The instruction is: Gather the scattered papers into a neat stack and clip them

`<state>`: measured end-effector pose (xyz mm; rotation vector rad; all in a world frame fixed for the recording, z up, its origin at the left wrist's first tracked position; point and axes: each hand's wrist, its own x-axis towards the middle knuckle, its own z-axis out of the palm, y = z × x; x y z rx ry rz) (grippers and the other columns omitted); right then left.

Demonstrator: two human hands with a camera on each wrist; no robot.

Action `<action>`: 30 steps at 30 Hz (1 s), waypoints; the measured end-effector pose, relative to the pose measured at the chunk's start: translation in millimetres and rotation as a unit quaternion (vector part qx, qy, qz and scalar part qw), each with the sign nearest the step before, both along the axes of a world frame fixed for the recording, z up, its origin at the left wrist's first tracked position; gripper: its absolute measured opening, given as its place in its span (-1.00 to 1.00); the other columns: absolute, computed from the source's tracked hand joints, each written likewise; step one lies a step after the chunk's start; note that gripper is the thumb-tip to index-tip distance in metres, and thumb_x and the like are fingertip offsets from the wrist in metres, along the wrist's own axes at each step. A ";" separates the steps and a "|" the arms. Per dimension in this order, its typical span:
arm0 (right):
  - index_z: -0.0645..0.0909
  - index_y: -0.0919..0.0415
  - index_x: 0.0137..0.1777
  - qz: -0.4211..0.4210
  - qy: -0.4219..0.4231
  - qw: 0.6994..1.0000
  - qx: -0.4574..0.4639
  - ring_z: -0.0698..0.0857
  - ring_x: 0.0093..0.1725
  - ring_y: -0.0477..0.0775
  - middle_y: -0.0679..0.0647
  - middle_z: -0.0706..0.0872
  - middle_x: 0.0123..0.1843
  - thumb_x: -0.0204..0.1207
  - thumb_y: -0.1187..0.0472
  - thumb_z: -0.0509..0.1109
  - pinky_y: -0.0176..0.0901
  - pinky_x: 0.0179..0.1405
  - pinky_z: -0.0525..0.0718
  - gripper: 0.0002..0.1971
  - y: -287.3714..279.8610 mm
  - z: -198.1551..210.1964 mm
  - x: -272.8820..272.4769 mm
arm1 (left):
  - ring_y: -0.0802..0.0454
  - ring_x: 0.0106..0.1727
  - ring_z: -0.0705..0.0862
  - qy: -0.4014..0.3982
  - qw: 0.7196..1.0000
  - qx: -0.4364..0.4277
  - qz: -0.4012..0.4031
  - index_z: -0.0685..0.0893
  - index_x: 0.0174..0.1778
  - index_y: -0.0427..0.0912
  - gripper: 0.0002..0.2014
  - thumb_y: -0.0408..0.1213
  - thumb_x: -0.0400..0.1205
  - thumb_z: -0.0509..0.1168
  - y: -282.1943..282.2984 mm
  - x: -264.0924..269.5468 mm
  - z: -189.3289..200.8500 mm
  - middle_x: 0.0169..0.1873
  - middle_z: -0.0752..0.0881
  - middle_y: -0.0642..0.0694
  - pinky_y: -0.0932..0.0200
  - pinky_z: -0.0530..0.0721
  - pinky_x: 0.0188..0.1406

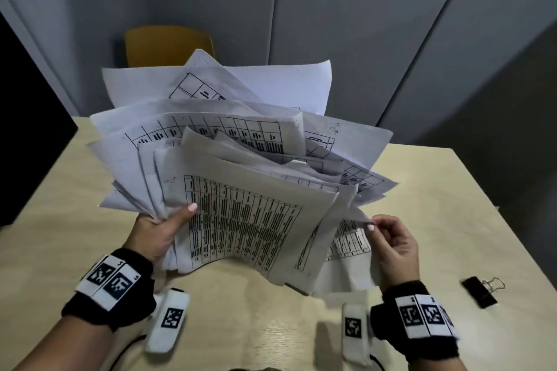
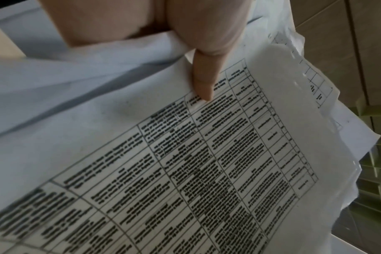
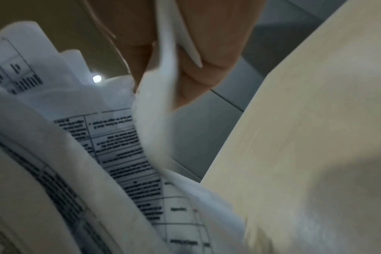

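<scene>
so the papers (image 1: 241,159) are all off the counter (image 1: 452,220) now, but it's a messy fan, nowhere near a neat stack. the left hand (image 1: 159,235) grips the bundle at its near left corner, thumb on top of the front printed sheet (image 2: 185,154). the right hand (image 1: 394,244) pinches the corner of one loose sheet (image 3: 165,51) between its fingers (image 1: 371,227). squaring up and clipping are still left, i'd say. the binder clip (image 1: 480,291) sits untouched, well out to the right of the right fingers. a yellow chair (image 1: 168,45) stands beyond the papers. nothing's really in the way, just floppy curled sheets.
</scene>
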<state>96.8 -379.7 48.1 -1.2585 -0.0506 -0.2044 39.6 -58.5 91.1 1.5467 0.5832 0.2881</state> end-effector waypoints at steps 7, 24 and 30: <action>0.67 0.04 -0.28 0.052 -0.086 0.870 -0.482 0.64 -0.35 -0.17 -0.21 0.70 -0.41 0.31 0.17 0.40 -0.37 -0.31 0.53 -0.98 12.0 13.3 -0.8 | -0.09 0.02 0.58 0.010 1.000 -0.013 -0.007 0.65 -0.25 -0.18 -0.94 -0.34 0.53 0.37 5.9 -2.6 -1.2 -0.29 0.64 -0.01 0.10 0.45 0.17; 0.70 -0.10 -0.21 0.046 -0.080 0.988 -0.125 0.64 -0.30 -0.18 -0.17 0.76 -0.30 0.49 0.53 0.27 -0.39 -0.25 0.63 -0.56 44.8 33.3 -4.3 | -0.11 -0.14 0.67 -0.013 0.999 -0.023 -0.034 0.67 -0.28 -0.27 -0.78 -0.19 0.41 0.50 16.2 2.9 -17.6 -0.27 0.74 -0.16 -0.12 0.58 0.25; 0.77 -0.06 -0.05 0.187 -0.021 0.968 -0.166 0.72 -0.05 -0.12 -0.16 0.82 -0.11 0.43 0.20 0.30 -0.12 0.00 0.69 -0.76 79.4 30.2 -3.5 | 0.07 -0.12 0.64 -0.001 0.997 -0.002 -0.074 0.69 0.02 -0.40 -0.74 -0.31 0.49 0.42 14.8 -0.4 -20.2 -0.07 0.69 -0.10 0.21 0.49 0.07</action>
